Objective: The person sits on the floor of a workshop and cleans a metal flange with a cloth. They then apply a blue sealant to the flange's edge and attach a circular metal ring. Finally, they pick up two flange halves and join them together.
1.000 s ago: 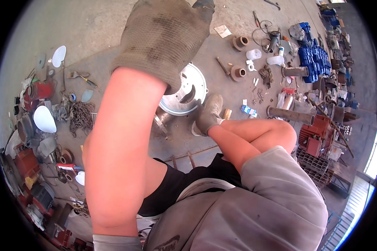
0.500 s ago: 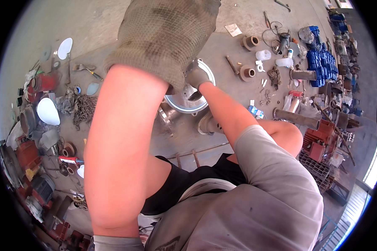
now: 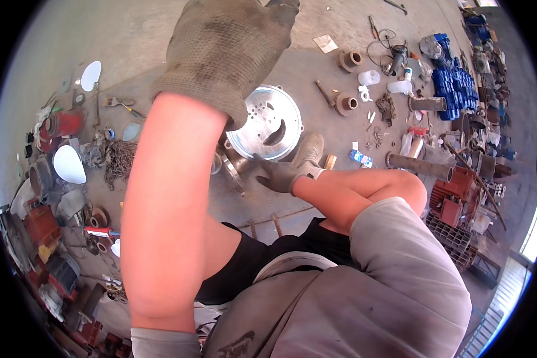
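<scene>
My left hand (image 3: 227, 56), in a worn grey-brown knit glove, is raised close to the camera; its fingers are turned away, so I cannot see whether it holds anything. My right hand (image 3: 277, 175), in a dark glove, hovers low over the floor with fingers apart and nothing in it. It is just below a round silver metal cover plate (image 3: 271, 119) with holes and a curved slot. Small shiny metal parts (image 3: 230, 164) lie left of this hand, partly hidden by my left forearm. My shoe (image 3: 310, 149) stands beside the plate.
Flanged metal hubs (image 3: 346, 102), a rusty pipe (image 3: 420, 167), blue parts (image 3: 450, 89) and a red machine (image 3: 456, 200) crowd the right. On the left lie a chain (image 3: 119, 160), white discs (image 3: 68, 164) and red motor parts (image 3: 62, 122). Thin rods (image 3: 277, 224) lie by my knee.
My right hand, which rested on the silver plate's lower edge, has drawn back toward me and opened its fingers. My left arm stays raised before the camera.
</scene>
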The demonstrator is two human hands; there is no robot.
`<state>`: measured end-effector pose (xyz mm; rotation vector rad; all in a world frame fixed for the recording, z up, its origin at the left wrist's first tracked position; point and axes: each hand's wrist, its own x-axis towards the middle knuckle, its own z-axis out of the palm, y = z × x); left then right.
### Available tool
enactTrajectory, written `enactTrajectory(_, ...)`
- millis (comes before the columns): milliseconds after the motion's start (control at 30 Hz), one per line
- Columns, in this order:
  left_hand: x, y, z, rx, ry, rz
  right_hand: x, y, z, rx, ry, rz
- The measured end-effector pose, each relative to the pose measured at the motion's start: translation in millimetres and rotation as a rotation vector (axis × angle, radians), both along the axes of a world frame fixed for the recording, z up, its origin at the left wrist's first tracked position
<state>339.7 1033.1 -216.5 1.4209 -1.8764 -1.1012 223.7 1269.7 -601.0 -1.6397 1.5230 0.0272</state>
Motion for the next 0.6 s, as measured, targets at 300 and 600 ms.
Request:
enactTrajectory(300,2,-10,-19,-0.096,-0.047,-0.084,-69,-31,24,0.097,0.709,-0.168)
enactTrajectory(600,-2,-39,-42,-0.057,-0.031,-0.03,1,6,-27,0.425,-0.906,-0.932)
